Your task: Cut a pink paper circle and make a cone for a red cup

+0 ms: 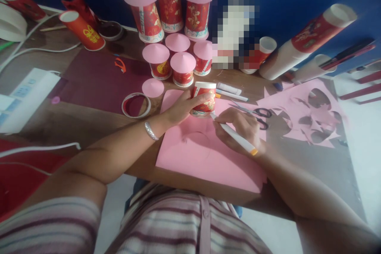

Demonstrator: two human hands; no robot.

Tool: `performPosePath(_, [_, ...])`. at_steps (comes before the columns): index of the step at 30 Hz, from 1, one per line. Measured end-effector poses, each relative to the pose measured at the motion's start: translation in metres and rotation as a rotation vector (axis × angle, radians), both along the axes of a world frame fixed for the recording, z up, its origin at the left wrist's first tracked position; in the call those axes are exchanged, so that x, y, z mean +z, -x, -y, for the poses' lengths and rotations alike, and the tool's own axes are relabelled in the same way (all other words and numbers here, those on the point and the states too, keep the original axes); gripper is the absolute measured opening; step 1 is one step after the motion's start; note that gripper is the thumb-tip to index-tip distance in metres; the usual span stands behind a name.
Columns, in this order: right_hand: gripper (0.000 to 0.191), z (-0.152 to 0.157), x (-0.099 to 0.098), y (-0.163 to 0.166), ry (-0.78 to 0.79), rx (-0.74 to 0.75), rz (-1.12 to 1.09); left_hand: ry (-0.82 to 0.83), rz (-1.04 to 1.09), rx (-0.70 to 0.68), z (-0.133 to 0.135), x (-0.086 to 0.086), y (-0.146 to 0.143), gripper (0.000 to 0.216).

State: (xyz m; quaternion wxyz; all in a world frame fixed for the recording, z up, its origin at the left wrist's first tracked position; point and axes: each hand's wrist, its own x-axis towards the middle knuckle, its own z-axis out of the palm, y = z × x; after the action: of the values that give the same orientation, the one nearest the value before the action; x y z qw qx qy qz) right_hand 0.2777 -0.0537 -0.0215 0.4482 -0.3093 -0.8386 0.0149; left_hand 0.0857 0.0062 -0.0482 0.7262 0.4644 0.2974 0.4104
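My left hand [187, 107] is wrapped round a red paper cup [205, 97] with a gold pattern and a white base band, holding it over the pink paper sheets [181, 154]. In my right hand [239, 127] is a white marker [238, 139] with an orange end; its tip meets the lower edge of the cup, where some green marks show. A drawn circle lies on the top pink sheet. Scissors [262, 117] with dark handles rest just beyond my right hand. More markers [229, 89] lie behind the cup.
Several red cups with pink cone tops [183, 67] stand at the back. A loose pink cone [152, 87] and a roll of tape [136, 105] sit to the left. Cut pink scraps [312, 115] and a tall cup stack [309, 41] are on the right; a white power strip [28, 99] is far left.
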Motion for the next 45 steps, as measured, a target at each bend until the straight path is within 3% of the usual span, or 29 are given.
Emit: performPosePath(45, [0.021,-0.0003,-0.0016,0.0004,0.001,-0.007,0.006,-0.019,0.037,-0.022,-0.0012,-0.0039,0.0023,0.035])
